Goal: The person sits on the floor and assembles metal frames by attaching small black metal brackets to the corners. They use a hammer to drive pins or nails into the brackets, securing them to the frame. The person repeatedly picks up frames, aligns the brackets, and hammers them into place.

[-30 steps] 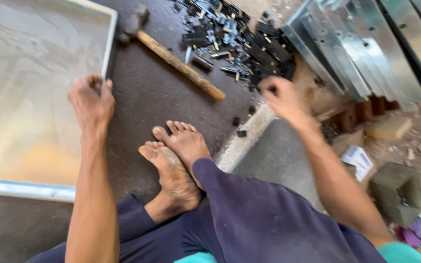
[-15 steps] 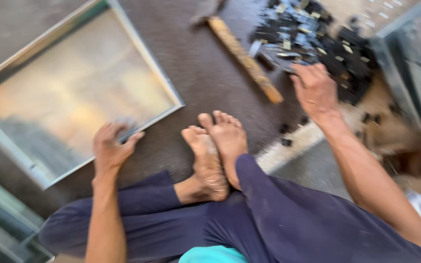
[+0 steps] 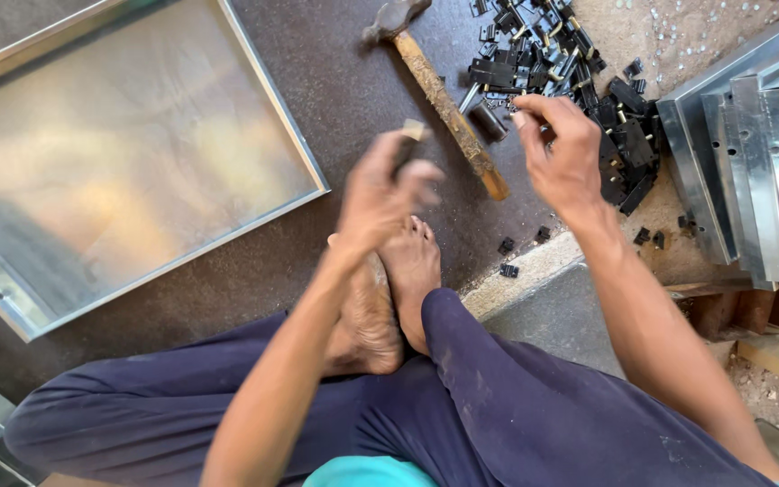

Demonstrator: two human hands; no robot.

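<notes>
the big framed metal tray (image 3: pixel 137 171) lies flat on the dark floor (image 3: pixel 254 271) to your left, well apart from both hands, so it needs no minding. the stack of metal channels (image 3: pixel 750 153) stands at your right, beside the pile of small black clips (image 3: pixel 579 72). the wooden-handled hammer (image 3: pixel 439 95) lies between your hands, its head pointing away from you.

your right hand (image 3: pixel 561 149) hovers at the near edge of the pile, fingers curled and fingertips pressed together on what looks like one small piece — too small to tell for sure. take one clip at a time and lift it clear of the tangle.

your left hand (image 3: pixel 385 194) is blurred above your feet (image 3: pixel 389 289) — it seems to pinch a small pale piece (image 3: pixel 414 131), though i cannot tell for sure. steady it first.
</notes>
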